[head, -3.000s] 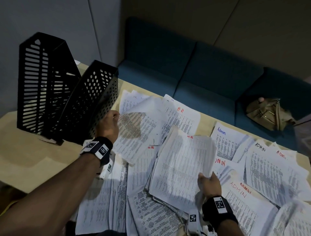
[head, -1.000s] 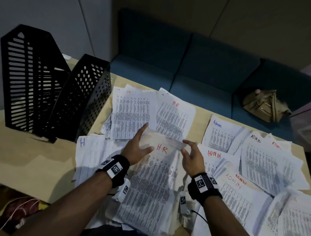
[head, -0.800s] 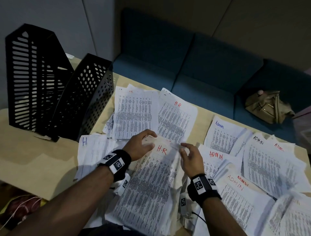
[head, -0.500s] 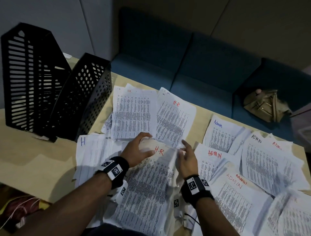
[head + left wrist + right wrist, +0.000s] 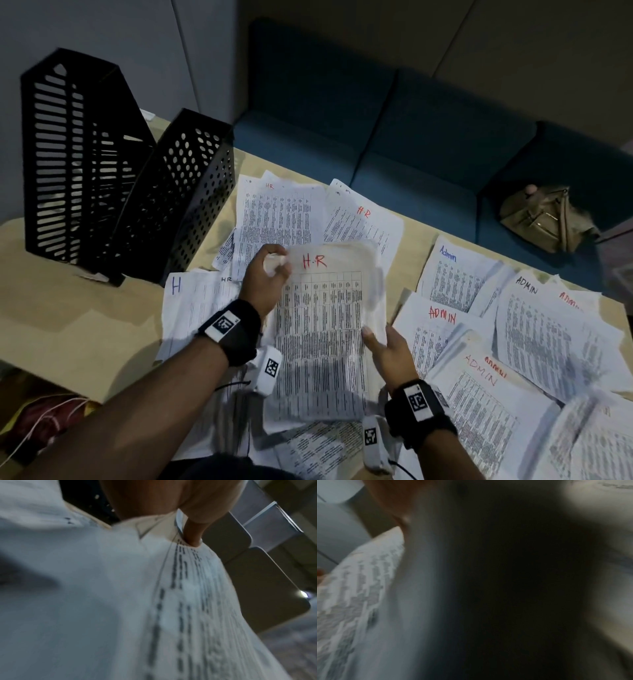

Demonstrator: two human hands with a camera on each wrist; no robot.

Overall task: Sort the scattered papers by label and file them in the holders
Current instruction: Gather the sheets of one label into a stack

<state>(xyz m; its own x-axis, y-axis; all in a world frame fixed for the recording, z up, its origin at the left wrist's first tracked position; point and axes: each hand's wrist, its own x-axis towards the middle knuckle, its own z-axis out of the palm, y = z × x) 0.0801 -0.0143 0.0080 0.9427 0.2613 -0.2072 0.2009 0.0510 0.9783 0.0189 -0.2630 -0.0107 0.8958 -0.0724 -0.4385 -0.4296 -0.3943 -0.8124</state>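
A stack of printed sheets marked "H.R" in red [image 5: 322, 329] is lifted off the table in front of me. My left hand [image 5: 265, 274] grips its top left corner, fingers curled round the edge; the left wrist view shows a finger [image 5: 192, 534] pressed against the paper [image 5: 120, 601]. My right hand [image 5: 385, 346] holds the stack's right edge with the thumb on top. More HR sheets [image 5: 281, 212] lie behind and to the left. Sheets marked ADMIN [image 5: 442, 315] cover the right of the table. Two black holders [image 5: 82, 161] [image 5: 185, 192] stand at the back left.
The wooden table [image 5: 68, 325] shows bare at the left, in front of the holders. A blue sofa [image 5: 394, 137] runs behind the table, with a tan bag [image 5: 544, 219] on its right seat. The right wrist view is dark and blurred.
Both hands took hold of the H.R stack and raised it. The right hand slid from the stack's top edge down its right side. The stack now faces me squarely.
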